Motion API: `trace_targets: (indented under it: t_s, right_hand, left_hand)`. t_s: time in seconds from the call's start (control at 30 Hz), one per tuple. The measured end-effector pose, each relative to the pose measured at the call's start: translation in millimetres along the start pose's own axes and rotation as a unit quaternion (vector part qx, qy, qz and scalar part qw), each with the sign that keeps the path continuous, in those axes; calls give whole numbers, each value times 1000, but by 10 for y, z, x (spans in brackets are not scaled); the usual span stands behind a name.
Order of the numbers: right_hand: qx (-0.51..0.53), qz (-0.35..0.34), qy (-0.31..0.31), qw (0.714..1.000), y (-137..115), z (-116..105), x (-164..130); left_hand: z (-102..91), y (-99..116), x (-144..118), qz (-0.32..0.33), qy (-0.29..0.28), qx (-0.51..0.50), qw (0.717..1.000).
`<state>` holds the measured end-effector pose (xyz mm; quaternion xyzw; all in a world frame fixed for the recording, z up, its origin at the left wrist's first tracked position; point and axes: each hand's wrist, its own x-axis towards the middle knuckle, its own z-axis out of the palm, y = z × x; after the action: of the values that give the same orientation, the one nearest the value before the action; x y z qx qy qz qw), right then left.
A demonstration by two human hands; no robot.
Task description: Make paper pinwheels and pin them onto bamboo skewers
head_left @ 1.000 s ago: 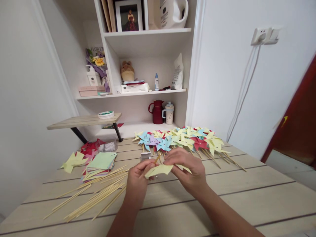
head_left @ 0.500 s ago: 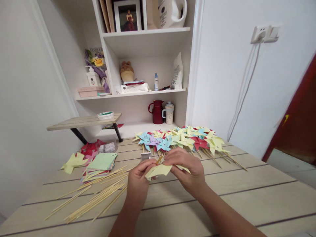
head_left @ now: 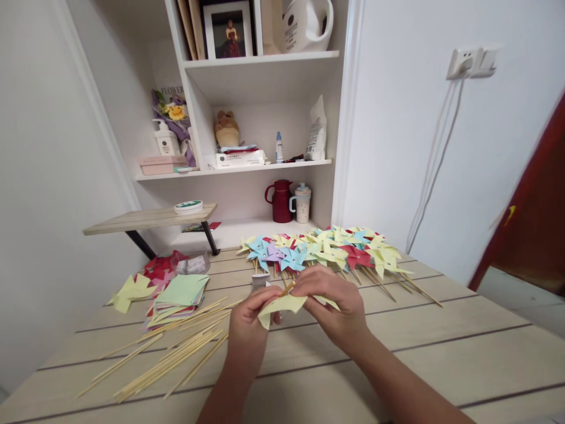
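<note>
A pale yellow paper pinwheel (head_left: 282, 305) is held between both hands above the front of the table. My left hand (head_left: 252, 315) is closed, pinching the paper's left side. My right hand (head_left: 333, 303) is closed round its right side. A short piece of wooden stick (head_left: 288, 288) shows between the hands behind the paper; most of it is hidden by the fingers. Just beyond my left hand stands a small grey-white box (head_left: 261, 281). Loose wooden sticks (head_left: 176, 359) lie to the left of my left hand.
Finished pinwheels on sticks (head_left: 326, 250) lie in a heap at the back right. On the left are a stack of coloured paper squares (head_left: 183, 291), a loose yellow pinwheel (head_left: 131, 292), a clear plastic container (head_left: 192, 264) and a small raised shelf (head_left: 152, 218).
The stick piece between my hands has tilted lower and shifted slightly right. The left edge of the yellow paper bends further down. Both hands keep nearly the same place.
</note>
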<state>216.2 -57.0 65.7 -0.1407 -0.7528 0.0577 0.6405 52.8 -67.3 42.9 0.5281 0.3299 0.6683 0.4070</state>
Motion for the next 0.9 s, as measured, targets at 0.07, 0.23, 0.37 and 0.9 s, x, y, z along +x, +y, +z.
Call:
trace_targets:
  t_s: [0.07,0.23,0.37,0.9]
  right_hand:
    - [-2,3,0,1000,4,3,-5]
    - [5,12,7,1000,21,9,-12]
    - [5,9,7,1000,10,6,-4]
    - [-7,22,21,1000,13,7,-7]
  left_hand:
    - [-11,-50,2,10,4,0,1000]
    - [-36,-147,10,28,0,-3,1000]
    - [-58,-154,9,21,-12,17,1000]
    - [-50,-71,-14,3,8,27,1000]
